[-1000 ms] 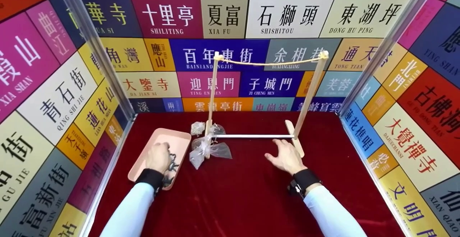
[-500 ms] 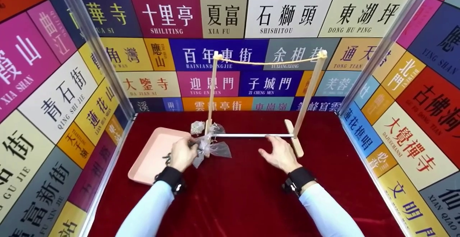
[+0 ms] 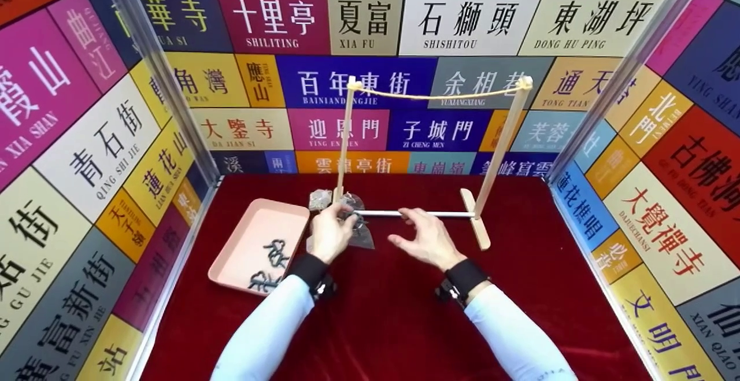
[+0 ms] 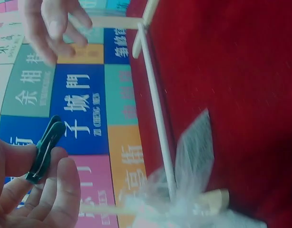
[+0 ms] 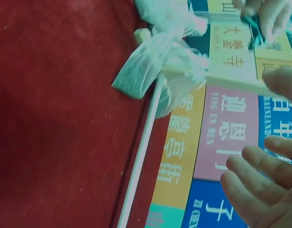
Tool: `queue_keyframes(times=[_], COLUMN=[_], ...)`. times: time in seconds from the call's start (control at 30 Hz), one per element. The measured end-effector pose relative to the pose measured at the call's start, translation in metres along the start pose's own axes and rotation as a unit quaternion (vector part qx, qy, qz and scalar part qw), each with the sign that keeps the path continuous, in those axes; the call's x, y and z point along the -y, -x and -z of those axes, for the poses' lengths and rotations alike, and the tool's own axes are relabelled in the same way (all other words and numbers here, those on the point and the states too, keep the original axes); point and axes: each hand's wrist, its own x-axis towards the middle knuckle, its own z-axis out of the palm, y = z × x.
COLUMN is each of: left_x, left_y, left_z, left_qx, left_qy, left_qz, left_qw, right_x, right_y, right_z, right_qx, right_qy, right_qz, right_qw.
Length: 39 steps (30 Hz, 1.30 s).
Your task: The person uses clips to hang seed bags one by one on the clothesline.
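In the left wrist view, my left hand (image 4: 36,190) pinches a dark green clothespin (image 4: 45,149) between thumb and fingers. The head view puts that hand (image 3: 332,233) at the frame's left post, over the gauzy mesh pouches, partly hiding them. My right hand (image 3: 430,239) hovers by the white rod (image 3: 445,214) with fingers spread and nothing in them. Sheer mesh pouches (image 5: 141,71) lie bunched at the foot of the left post. Between the tops of two wooden posts (image 3: 504,150) sags a yellowish string (image 3: 433,97).
Left of the frame lies a pink tray (image 3: 254,225) with several dark clothespins (image 3: 277,252) at its near right side. A small pale packet (image 3: 320,199) sits behind the left post. Red cloth (image 3: 393,311) covers the table, and printed panels (image 3: 457,19) wall it in.
My left hand has left the tray with a clothespin and moved right to the left post. My right hand has shifted left along the rod, away from the right post.
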Motion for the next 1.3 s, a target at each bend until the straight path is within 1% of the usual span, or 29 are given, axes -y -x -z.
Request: queue_keyframes(times=[0.1,0.2,0.33,0.53,0.63,0.7,0.8,0.9,1.0,1.07,1.17,1.23,1.3], left_x=[-0.008,-0.016,-0.022,-0.023,-0.02,-0.018,-0.013,-0.005,0.005,0.013,0.028,0.038,0.048], left_y=[-0.001,0.0,0.002,0.005,0.004,0.003,-0.001,-0.007,-0.015,-0.019,-0.026,-0.027,-0.026], left_z=[-0.009,-0.017,-0.026,-0.031,-0.031,-0.029,-0.024,-0.016,-0.002,0.008,0.018,0.021,0.021], left_qx=[0.006,0.015,0.029,0.062,0.069,0.06,0.036,0.014,0.015,0.026,0.048,0.064,0.081], left_qy=[0.022,0.047,0.063,0.111,0.113,0.097,0.058,-0.007,-0.066,-0.102,-0.143,-0.169,-0.19], left_qz=[0.005,0.0,-0.007,0.016,0.017,0.008,-0.006,-0.021,-0.02,-0.005,0.029,0.053,0.071], left_qw=[0.9997,0.9988,0.9976,0.9917,0.9911,0.9935,0.9976,0.9996,0.9975,0.9944,0.9881,0.9822,0.9758], right_x=[0.008,0.012,0.011,0.006,0.003,0.001,-0.005,-0.011,-0.019,-0.023,-0.031,-0.036,-0.04], right_y=[-0.006,-0.01,-0.011,-0.008,-0.008,-0.008,-0.009,-0.007,-0.004,-0.002,0.003,0.007,0.011], right_z=[-0.005,-0.01,-0.014,-0.014,-0.012,-0.01,-0.006,0.0,0.005,0.008,0.01,0.01,0.009], right_qx=[0.013,0.021,0.011,-0.01,-0.006,0.003,0.017,0.026,0.028,0.022,0.002,-0.016,-0.032], right_qy=[-0.017,-0.027,-0.034,-0.043,-0.042,-0.041,-0.038,-0.032,-0.027,-0.016,0.005,0.019,0.029], right_qz=[0.015,0.026,0.042,0.071,0.083,0.086,0.085,0.078,0.079,0.088,0.107,0.12,0.133], right_qw=[0.9997,0.9991,0.9985,0.9965,0.9957,0.9954,0.9956,0.9961,0.9961,0.9957,0.9942,0.9925,0.9902])
